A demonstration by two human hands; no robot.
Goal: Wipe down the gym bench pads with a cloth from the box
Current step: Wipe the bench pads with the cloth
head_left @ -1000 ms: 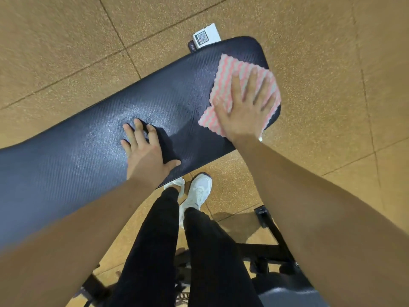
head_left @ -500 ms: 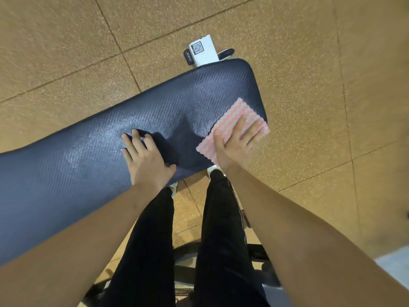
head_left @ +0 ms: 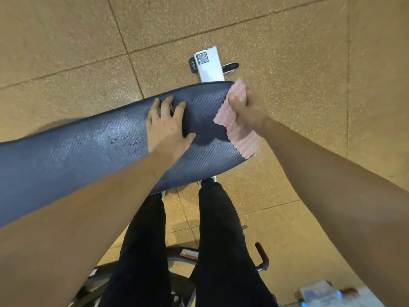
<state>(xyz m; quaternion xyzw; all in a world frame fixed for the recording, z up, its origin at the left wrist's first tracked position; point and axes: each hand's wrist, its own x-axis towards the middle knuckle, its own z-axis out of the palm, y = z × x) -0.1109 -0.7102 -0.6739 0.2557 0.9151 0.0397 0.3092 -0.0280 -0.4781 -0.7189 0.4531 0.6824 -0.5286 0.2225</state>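
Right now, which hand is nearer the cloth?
Right: the right hand grips the cloth at the end of the pad; the left hand lies flat beside the cloth, apart.

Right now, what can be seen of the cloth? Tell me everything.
The cloth looks thin, with pink and white wavy stripes and a scalloped edge. It is draped over the rounded end of the dark, textured bench pad, partly lying on top and partly sticking out past the near corner. The right hand grips it against the pad's end with the thumb on top, covering its middle.
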